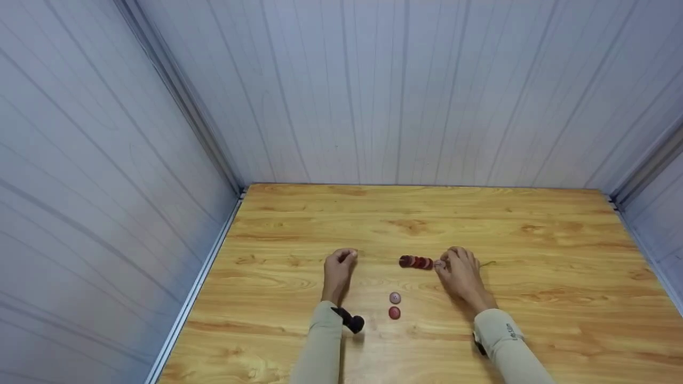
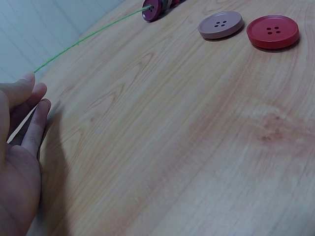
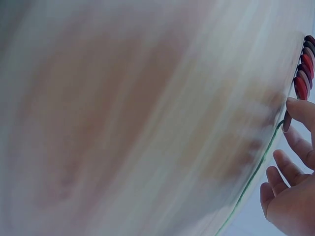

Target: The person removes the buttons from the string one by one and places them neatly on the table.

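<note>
Between thumb and fingertips my left hand (image 1: 337,273) pinches a green string (image 2: 91,38), which runs to a purple button (image 2: 151,10) in the left wrist view. A row of red, pink and dark buttons (image 1: 418,262) is strung close together, leaning on one another. At the row's right end my right hand (image 1: 463,274) pinches a pinkish button (image 1: 439,264) between thumb and finger. From that button the green string (image 3: 251,178) trails off past the hand in the right wrist view. The other right fingers are loosely bent.
Nearer the person, a pale pink button (image 1: 395,297) and a red button (image 1: 394,313) lie flat on the wooden table (image 1: 299,224). Pale panel walls (image 1: 373,96) enclose the back and sides. A black wrist camera (image 1: 352,321) sticks out from the left sleeve.
</note>
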### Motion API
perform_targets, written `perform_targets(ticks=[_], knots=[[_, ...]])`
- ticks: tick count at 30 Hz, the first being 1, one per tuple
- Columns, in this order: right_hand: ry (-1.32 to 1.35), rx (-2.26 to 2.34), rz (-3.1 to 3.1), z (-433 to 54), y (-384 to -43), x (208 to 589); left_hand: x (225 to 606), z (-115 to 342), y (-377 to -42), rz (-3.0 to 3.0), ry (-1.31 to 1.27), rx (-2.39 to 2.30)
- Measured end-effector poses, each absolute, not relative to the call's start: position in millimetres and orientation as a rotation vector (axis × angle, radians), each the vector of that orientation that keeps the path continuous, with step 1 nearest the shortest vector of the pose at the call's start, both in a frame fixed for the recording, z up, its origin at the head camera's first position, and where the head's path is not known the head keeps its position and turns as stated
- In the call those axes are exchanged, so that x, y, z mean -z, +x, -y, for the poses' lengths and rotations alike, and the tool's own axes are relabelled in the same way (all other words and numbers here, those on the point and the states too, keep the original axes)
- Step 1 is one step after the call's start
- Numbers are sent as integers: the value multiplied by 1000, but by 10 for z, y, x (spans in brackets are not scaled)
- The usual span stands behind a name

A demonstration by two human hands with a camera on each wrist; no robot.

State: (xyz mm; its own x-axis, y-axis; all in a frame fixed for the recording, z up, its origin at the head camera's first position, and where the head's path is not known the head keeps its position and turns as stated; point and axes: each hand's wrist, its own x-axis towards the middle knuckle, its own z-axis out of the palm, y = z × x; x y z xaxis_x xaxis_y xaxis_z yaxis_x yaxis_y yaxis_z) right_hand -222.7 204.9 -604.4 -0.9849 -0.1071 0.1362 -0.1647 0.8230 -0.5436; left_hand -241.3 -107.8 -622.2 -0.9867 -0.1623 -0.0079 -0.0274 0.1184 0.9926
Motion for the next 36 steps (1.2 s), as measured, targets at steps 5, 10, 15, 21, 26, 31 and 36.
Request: perform_targets(ticks=[5,10,15,21,26,31,36], knots=[[203,-887,2916,-2082,-2221,6036,6209,1081,-2413,2272,171,2005],[204,-883,2902,-2132,-2205,6039,6212,1075,-2410,2262,179,2003],[193,-902,2893,-2189,-2192,6038,6207,1072,-2407,2254,180,2015],[165,-912,2882,-2244,-2182,6025,6213,1077,-2410,2242,196,2041],[145,-928,2875,-2297,-2176,6026,6118,1072,-2368,2227,177,2081],[128,-927,2872,-2356,-2168,6024,5931,1064,-2279,2231,132,2061],[110,-941,2863,-2416,-2164,6023,5866,1050,-2243,2234,127,2033]])
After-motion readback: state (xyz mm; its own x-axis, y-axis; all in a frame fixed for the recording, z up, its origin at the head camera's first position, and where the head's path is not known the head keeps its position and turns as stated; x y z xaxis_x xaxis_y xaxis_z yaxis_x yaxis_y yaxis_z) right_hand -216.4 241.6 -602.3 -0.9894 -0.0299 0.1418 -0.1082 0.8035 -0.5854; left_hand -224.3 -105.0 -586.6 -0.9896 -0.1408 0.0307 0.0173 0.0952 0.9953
